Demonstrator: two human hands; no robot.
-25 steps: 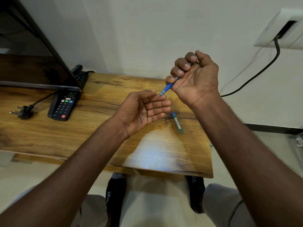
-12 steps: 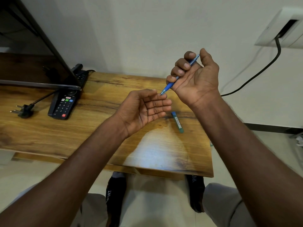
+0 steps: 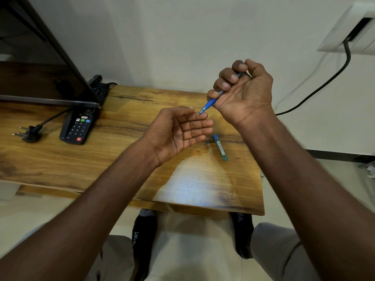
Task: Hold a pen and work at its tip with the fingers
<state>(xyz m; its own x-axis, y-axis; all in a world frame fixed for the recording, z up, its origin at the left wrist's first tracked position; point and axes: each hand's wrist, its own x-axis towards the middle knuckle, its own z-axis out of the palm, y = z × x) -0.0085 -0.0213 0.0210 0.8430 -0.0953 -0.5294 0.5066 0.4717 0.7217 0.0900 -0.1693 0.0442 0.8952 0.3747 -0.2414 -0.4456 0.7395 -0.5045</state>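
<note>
My right hand (image 3: 244, 92) grips a blue pen (image 3: 210, 103) in its curled fingers, thumb pressed over the top end, tip pointing down-left. The tip sits just above the fingertips of my left hand (image 3: 180, 131), which is held palm up with fingers straight and relaxed, holding nothing. Both hands hover above a wooden table (image 3: 121, 159). A small blue-green tube (image 3: 220, 148) with a white label lies on the table just right of my left hand.
A black remote control (image 3: 79, 126) lies at the left, partly under a dark screen (image 3: 36, 63). A loose black plug (image 3: 28, 133) lies further left. A black cable (image 3: 324, 86) hangs from a wall socket (image 3: 353, 27) at upper right. My feet in black socks (image 3: 144, 236) show under the table.
My right thumb lifted off the pen's top end half a second ago and has come back down over it. The left hand stays almost still under the tip.
</note>
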